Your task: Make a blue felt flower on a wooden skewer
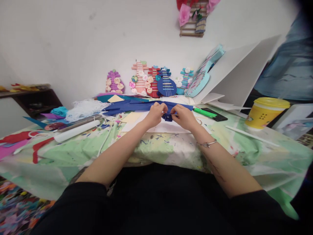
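Between my two hands is a small dark blue crumpled piece (167, 117), low over white sheets (137, 125). My left hand (157, 114) pinches its left side with bent fingers. On the other side, my right hand (183, 116) has thumb and fingertips closed on the right edge of the same piece. Its finer shape is too small to make out. Behind the hands lie long strips of blue paper (122, 106). A green marker (204, 113) rests on a black phone (218, 116) to the right of my right hand.
Small instrument-shaped crafts (167, 86) stand along the wall. A yellow-lidded cup (267, 112) and a white stick (251, 135) are at right. White netting (85, 110), a white roll (77, 131) and red scraps (40, 148) lie at left on the green patterned cloth (171, 147).
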